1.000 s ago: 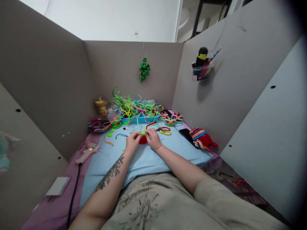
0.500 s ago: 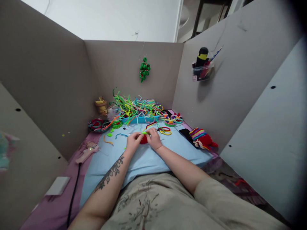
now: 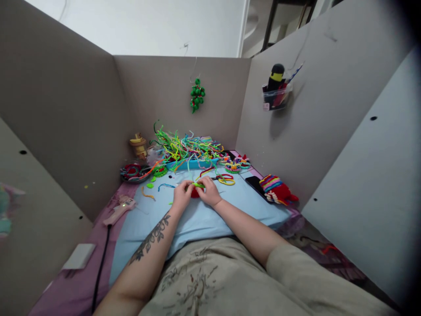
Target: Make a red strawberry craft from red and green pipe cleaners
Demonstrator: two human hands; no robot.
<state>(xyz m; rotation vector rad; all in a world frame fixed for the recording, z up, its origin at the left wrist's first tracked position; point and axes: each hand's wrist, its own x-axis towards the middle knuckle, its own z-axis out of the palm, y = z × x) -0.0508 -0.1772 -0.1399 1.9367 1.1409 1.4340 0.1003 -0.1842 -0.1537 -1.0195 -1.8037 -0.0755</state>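
Note:
Both hands meet over the middle of the blue cloth (image 3: 226,210). My left hand (image 3: 182,194) pinches one end of a small bright green piece (image 3: 198,185), which looks like fuzzy pipe cleaner. From the other side, my right hand (image 3: 209,192) holds the same piece between thumb and fingers. A round red thing (image 3: 196,193) shows just below it, between the hands; its lower part and how it is held are partly hidden. Scissors with red and yellow handles (image 3: 226,179) lie just beyond my right hand.
Behind stands a blue tray (image 3: 194,164) heaped with pipe cleaners (image 3: 177,145). To the left lie a pink glue gun (image 3: 120,211) with a black cord and a dark bowl (image 3: 134,172). A phone (image 3: 256,186) and a striped red figure (image 3: 278,189) are at right. Grey panels enclose the table.
My fingers have shifted slightly around the green piece, and more of it shows now. The hands stay in nearly the same place.

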